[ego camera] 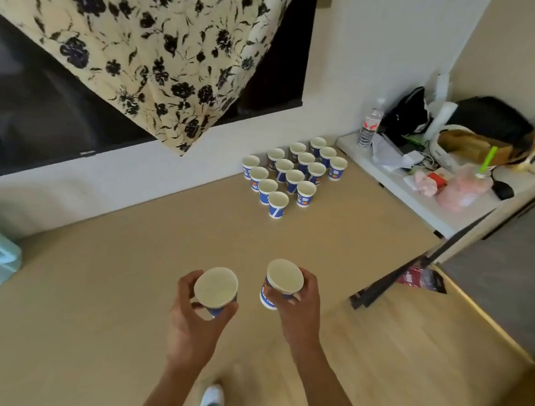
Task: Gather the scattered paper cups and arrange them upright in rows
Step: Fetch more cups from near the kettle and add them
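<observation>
Lots of cups (294,176) stand on the floor (127,256), right by the wall (166,175). They are all upright and packed close in neat slanted rows. So most of the job looks done.

Two more cups are not in the rows yet. They are up in the air, well apart from the rest. The left cup (215,287) is in the left hand (191,321). Its fingers and thumb curl round the cup's side, and the mouth faces up. The right cup (284,281) is in the right hand (300,314), which wraps round its side too. This cup tips a little. The two cups do not touch.

I think what is left is to set these two down by the rows. No loose cups show on the floor, but some of the room is out of sight.

A low white table (419,208) full of stuff sits just beside the rows, with a bottle (369,127) on it. A flowery cloth (144,49) hangs above.
</observation>
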Demonstrator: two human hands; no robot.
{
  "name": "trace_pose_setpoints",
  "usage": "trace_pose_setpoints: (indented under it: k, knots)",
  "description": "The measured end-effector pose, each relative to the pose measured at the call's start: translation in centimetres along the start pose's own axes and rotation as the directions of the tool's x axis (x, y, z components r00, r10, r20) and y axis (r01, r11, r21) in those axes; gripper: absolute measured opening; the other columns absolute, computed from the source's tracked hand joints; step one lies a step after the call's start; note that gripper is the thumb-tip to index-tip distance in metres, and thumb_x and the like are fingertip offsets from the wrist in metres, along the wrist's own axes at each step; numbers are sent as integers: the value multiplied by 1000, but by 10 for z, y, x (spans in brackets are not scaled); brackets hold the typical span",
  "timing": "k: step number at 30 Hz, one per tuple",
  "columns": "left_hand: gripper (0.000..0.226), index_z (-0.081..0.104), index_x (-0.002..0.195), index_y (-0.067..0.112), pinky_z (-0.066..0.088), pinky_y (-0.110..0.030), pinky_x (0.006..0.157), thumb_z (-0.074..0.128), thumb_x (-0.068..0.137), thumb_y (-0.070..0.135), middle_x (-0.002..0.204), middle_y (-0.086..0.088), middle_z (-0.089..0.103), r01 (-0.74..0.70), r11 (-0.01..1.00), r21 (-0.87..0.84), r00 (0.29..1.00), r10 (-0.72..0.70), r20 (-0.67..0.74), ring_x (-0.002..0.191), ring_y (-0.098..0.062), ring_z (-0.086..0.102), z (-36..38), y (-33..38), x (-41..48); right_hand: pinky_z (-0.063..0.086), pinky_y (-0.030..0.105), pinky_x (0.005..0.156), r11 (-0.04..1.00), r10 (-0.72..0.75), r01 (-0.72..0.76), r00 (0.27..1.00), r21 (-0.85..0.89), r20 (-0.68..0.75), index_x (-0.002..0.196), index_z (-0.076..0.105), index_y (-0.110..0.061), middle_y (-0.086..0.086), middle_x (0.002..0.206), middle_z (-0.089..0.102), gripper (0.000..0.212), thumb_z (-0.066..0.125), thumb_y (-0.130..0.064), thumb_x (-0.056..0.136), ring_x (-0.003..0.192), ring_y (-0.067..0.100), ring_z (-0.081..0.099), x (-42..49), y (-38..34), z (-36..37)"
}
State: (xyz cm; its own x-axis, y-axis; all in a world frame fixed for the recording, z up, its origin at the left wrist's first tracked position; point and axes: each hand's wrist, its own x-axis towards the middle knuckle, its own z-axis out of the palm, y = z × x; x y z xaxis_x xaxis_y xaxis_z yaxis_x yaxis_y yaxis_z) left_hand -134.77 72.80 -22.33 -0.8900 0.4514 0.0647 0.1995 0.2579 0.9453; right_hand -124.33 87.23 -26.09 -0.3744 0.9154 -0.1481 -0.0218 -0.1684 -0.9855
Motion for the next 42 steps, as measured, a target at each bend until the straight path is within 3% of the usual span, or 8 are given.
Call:
trace_pose_setpoints:
  k: [5, 10, 18, 23, 28, 32, 35, 42]
  knots:
    - [69, 53, 116, 33, 55, -29, 79, 93, 63, 13, 112, 19, 62, -39, 999, -24, 994, 41, 97, 98, -13, 66, 66, 20, 15, 57, 27, 83, 1000, 13, -15, 995, -21, -94, 114, 59, -30, -20, 106, 67, 62, 90, -12, 65, 99, 6, 68, 26, -5, -53]
    - [69, 52, 113, 42, 55, -25, 73, 94, 62, 22, 111, 26, 61, -7, 998, -56, 980, 18, 199, 92, -5, 67, 151, 32, 39, 58, 29, 83, 998, 16, -25, 990, -61, -142, 115, 59, -31, -19, 107, 68, 62, 88, -20, 62, 101, 7, 68, 75, -12, -100]
    - [67, 55, 116, 30, 57, -41, 88, 93, 63, 14, 114, 11, 65, 68, 989, -133, 971, -35, 237, 102, -15, 65, 273, 58, 94, 58, 29, 81, 981, 9, -42, 985, -189, -171, 115, 60, -29, -21, 106, 68, 67, 85, -33, 53, 100, 5, 68, 182, -38, -162]
    - [67, 55, 116, 30, 57, -37, 86, 93, 63, 15, 107, 22, 64, 92, 988, -128, 972, -61, 226, 98, -7, 64, 310, 72, 124, 58, 28, 85, 968, 20, -57, 989, -243, -149, 119, 59, -31, -27, 108, 66, 64, 90, -10, 67, 102, 0, 66, 248, -41, -167]
    - [68, 54, 118, 28, 56, -39, 88, 92, 63, 16, 110, 20, 64, 111, 989, -96, 988, -100, 120, 101, -9, 63, 321, 78, 149, 58, 27, 84, 968, 49, -65, 996, -242, -73, 116, 60, -24, -13, 110, 68, 60, 88, -1, 69, 100, 4, 67, 310, -37, -153]
    - [65, 53, 116, 33, 56, -40, 86, 91, 64, 22, 109, 23, 63, 178, 981, -78, 984, -179, -5, 101, -14, 63, 331, 83, 160, 54, 14, 74, 960, 76, -65, 997, -272, 31, 117, 58, -15, -5, 112, 65, 59, 86, 6, 70, 92, -5, 66, 360, -32, -142]
    - [63, 52, 113, 38, 54, -33, 84, 91, 65, 24, 108, 31, 61, 216, 974, -67, 968, -222, -114, 97, -5, 62, 347, 90, 166, 49, 6, 70, 943, 77, -30, 988, -330, 131, 116, 57, -13, -6, 107, 64, 57, 85, 8, 70, 86, -12, 63, 400, -24, -135]
    - [66, 51, 113, 39, 46, -20, 73, 91, 63, 22, 106, 35, 60, 306, 952, -31, 905, -300, -302, 95, 4, 60, 400, 105, 170, 52, 13, 68, 921, 158, -25, 936, -389, 313, 114, 57, -24, -7, 104, 67, 58, 87, -7, 67, 81, -2, 66, 484, -3, -122]
